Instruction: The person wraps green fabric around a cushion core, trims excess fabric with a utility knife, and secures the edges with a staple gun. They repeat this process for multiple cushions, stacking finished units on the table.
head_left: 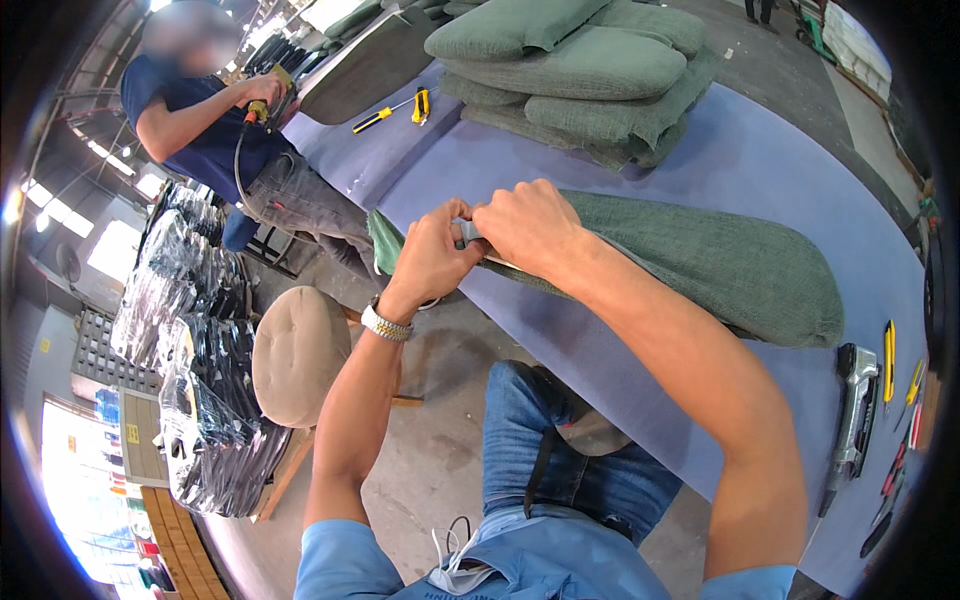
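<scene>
A long green fabric-covered cushion lies across the blue-topped table, its near edge towards me. My left hand is closed at the cushion's left end, beside a loose flap of green cloth. Between my hands shows a small grey piece, whose kind I cannot make out; my left fingers and thumb pinch around it. My right hand is closed against the same end, knuckles up, touching my left fingers. What its fingertips grip is hidden underneath. A pale strip of the cushion's edge shows below my right wrist.
Green cushions are stacked at the table's far side, near a yellow-handled screwdriver. A staple gun and yellow cutters lie at right. A co-worker holds an air tool at far left. A beige padded seat stands left.
</scene>
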The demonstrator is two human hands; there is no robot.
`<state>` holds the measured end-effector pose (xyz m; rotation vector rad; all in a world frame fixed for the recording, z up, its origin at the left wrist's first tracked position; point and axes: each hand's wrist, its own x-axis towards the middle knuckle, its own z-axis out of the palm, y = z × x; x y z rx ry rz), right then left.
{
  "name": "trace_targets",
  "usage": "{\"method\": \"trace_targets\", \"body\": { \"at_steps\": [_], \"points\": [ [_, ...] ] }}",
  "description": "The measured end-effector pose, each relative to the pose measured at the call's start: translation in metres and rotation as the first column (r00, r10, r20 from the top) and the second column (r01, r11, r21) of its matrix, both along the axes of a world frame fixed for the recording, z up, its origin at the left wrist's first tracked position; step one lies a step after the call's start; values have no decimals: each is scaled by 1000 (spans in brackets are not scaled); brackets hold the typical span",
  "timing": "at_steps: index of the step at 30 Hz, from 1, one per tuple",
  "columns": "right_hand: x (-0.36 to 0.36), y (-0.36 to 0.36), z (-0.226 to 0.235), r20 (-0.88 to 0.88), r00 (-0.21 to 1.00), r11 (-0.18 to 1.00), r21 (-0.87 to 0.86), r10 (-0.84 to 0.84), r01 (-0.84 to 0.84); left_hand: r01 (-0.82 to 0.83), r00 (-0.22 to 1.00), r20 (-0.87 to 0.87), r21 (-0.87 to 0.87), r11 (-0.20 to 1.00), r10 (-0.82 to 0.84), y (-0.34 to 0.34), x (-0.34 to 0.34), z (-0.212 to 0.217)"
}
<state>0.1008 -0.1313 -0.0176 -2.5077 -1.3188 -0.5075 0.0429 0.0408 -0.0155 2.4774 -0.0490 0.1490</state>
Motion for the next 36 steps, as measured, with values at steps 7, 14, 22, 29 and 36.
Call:
{"method": "trace_targets", "body": {
  "at_steps": [7, 14, 22, 29, 36],
  "points": [
    [-6, -6, 8, -45, 999, 999, -33, -6, 5, 13, 999, 39, 44, 999, -15, -4, -3, 4],
    [-35, -62, 27, -138, 984, 993, 10, -112, 115, 35, 989, 135, 165, 986, -57, -17, 3, 22],
    [-74, -331, 47, -187, 857, 517, 729, -481, 449, 40, 997, 60, 199, 979, -53, -32, 40, 62],
    [17, -348, -64, -350, 930, -86, 929, 112, 360, 157, 987, 2, 199, 967, -161, -49, 41, 97],
    [10, -286, -9, -345, 938, -100, 935, -20, 341, 266, 953, -33, 572, 776, -302, -29, -43, 104]
  ]
}}
